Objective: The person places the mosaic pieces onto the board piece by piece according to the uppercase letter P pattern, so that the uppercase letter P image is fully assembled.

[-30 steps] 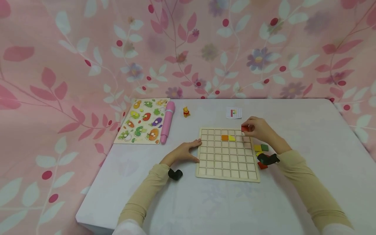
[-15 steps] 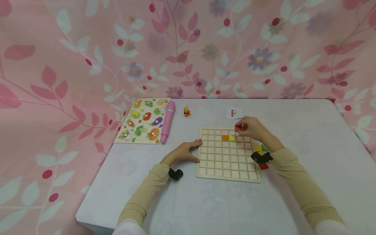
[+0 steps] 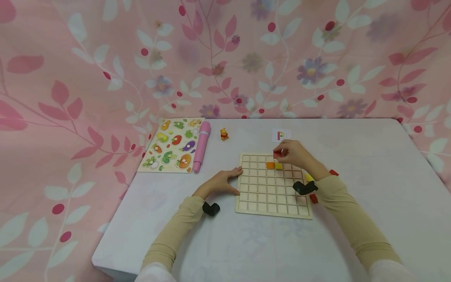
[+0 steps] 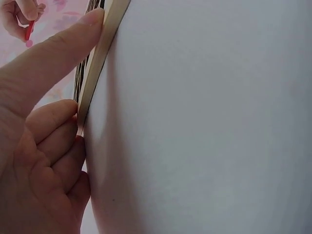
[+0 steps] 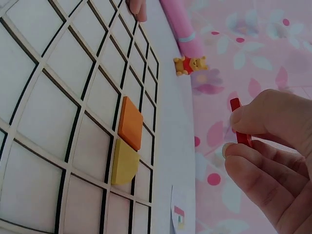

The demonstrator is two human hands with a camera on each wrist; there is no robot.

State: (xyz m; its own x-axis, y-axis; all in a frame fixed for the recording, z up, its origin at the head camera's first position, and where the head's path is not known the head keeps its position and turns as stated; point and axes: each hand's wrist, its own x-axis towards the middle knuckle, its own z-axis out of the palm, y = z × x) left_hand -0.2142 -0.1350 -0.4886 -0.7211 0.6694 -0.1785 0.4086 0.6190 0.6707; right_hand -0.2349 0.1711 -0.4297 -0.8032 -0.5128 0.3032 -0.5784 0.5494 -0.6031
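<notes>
My right hand (image 3: 295, 153) pinches a small red tile (image 5: 236, 105) between thumb and fingers, above the far edge of a wooden grid board (image 3: 257, 199). An orange square tile (image 5: 130, 124) and a yellow tile (image 5: 124, 163) with one rounded corner sit side by side in cells of the board. At the board's left edge rests my left hand (image 3: 220, 182), its thumb (image 4: 73, 44) and fingers (image 4: 53, 141) spread apart along the rim. Beyond the right edge, red tiles (image 3: 314, 198) and a yellow tile (image 3: 309, 178) lie partly hidden by my right arm.
Behind the board lies a small printed pattern card (image 3: 278, 136). A yellow bear figurine (image 3: 224, 134) stands at the back. To the left are a pink stick-shaped object (image 3: 201, 147) and a vegetable puzzle board (image 3: 169, 137) on the white-covered table (image 3: 373, 156).
My right hand has moved left with the red tile, from the board's far right corner to above the area behind the orange and yellow tiles. The left hand stays in place.
</notes>
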